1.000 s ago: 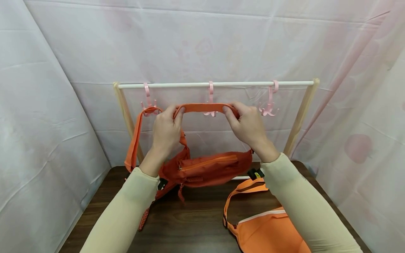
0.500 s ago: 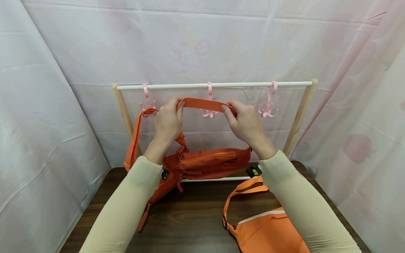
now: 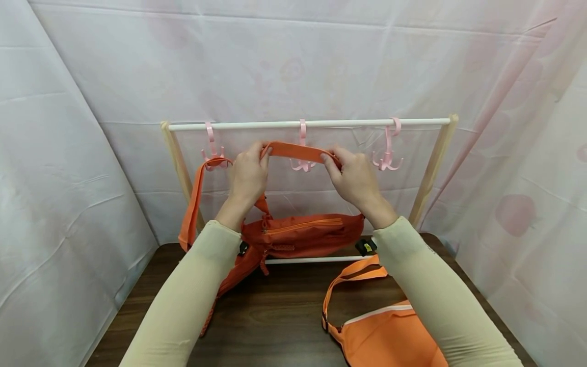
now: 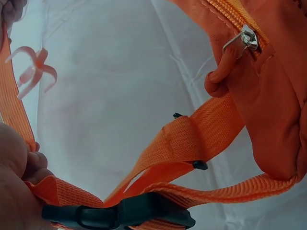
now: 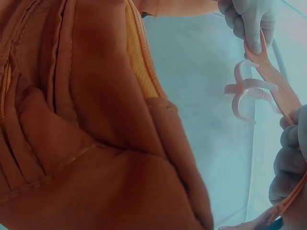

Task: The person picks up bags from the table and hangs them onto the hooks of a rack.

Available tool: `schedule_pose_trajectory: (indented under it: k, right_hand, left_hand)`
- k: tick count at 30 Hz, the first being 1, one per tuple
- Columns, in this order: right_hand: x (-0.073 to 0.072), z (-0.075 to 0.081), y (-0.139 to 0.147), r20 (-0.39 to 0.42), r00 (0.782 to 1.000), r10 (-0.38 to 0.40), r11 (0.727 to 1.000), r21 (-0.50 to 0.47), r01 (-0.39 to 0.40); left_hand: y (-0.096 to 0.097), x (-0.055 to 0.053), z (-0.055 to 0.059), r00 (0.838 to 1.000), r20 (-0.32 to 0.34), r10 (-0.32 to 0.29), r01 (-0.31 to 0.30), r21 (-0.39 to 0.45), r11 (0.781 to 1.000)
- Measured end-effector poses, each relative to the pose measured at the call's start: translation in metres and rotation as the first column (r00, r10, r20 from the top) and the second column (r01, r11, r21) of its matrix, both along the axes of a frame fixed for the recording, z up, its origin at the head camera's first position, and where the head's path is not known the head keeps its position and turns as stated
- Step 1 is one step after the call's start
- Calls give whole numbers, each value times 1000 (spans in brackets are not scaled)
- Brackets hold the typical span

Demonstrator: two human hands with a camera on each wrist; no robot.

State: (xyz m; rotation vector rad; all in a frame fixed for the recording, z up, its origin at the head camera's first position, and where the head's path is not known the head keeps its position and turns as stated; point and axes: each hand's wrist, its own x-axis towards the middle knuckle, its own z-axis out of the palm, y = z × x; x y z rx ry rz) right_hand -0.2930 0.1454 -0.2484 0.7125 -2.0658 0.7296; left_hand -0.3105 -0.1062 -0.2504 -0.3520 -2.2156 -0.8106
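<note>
In the head view my left hand [image 3: 249, 176] and right hand [image 3: 354, 176] each pinch an orange strap [image 3: 295, 150], stretched between them just in front of the middle pink hook [image 3: 302, 164]. The strap belongs to a rust-orange waist bag [image 3: 307, 237] hanging below my hands, with a zipper across its front. A dark buckle [image 4: 148, 211] on its webbing shows close to my left hand in the left wrist view. The bag's body [image 5: 110, 120] fills much of the right wrist view. The hook's prongs [image 5: 244, 88] show beside the strap there.
A white rail [image 3: 257, 125] on wooden posts carries the left hook [image 3: 212, 148] and right hook [image 3: 387, 153]. Another orange strap [image 3: 190, 214] loops over the left hook. A bright orange bag [image 3: 390, 336] lies on the dark wooden table [image 3: 275, 316], partly behind my right sleeve.
My left hand has risen slightly and moved right, so the strap's left end is now higher and the hands are closer together. The held bag's body has lifted a little.
</note>
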Motion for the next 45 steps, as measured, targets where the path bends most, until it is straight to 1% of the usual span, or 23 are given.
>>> schedule_pose_trajectory:
  k: [7, 15, 22, 28, 35, 40, 45]
  right_hand:
    - [-5, -6, 1, 24, 1000, 5, 1000, 12, -6]
    - [-9, -12, 4, 46, 999, -9, 999, 35, 8]
    - [-16, -21, 8, 57, 998, -10, 999, 34, 8]
    - [-22, -26, 11, 83, 996, -32, 999, 35, 29]
    - [-25, -30, 10, 160, 987, -29, 999, 45, 22]
    - [-27, -32, 9, 204, 978, -40, 998, 51, 31]
    - [-26, -34, 7, 223, 974, -43, 998, 49, 33]
  left_hand:
    - [1, -6, -7, 999, 41, 7, -7, 8, 1000]
    - [0, -8, -16, 1000, 22, 0, 1, -21, 1000]
    - [1, -2, -26, 999, 44, -5, 6, -18, 1000]
    - [1, 5, -35, 998, 55, -12, 13, -9, 1000]
    - [3, 10, -47, 998, 66, -21, 21, 3, 1000]
    - [4, 13, -52, 997, 73, -37, 37, 1, 999]
    - [5, 16, -55, 995, 87, -41, 43, -13, 999]
